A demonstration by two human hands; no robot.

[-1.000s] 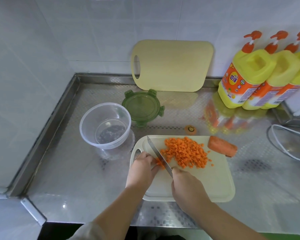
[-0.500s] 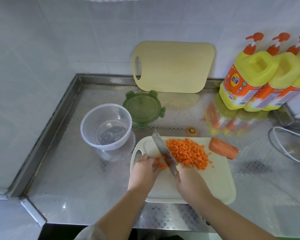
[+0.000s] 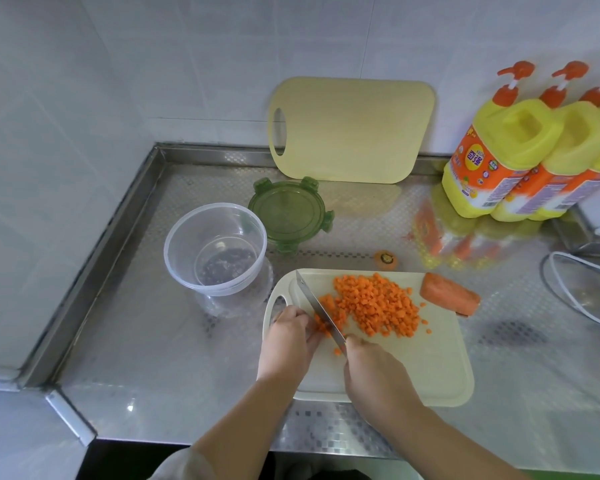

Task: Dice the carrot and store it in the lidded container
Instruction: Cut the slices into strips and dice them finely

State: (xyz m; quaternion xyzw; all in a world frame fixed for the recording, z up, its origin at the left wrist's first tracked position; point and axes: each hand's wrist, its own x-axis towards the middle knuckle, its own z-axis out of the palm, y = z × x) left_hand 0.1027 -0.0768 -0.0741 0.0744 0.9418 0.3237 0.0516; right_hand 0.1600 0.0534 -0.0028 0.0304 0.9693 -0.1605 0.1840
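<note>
A pile of diced carrot lies on the pale cutting board. My right hand grips the knife, whose blade rests edge-down across a few carrot strips. My left hand holds those strips with curled fingers just left of the blade. An uncut carrot chunk lies at the board's far right corner. The clear round container stands empty to the left of the board, its green clip lid flat on the counter behind it.
A second yellow cutting board leans on the back wall. Three yellow detergent bottles stand at the back right. A carrot end lies behind the board. A white cable loops at the right. The steel counter has a raised left rim.
The knife rose and tilted half a second ago, then came back down onto the strips. A few more diced bits lie beside the blade. My left hand has barely shifted.
</note>
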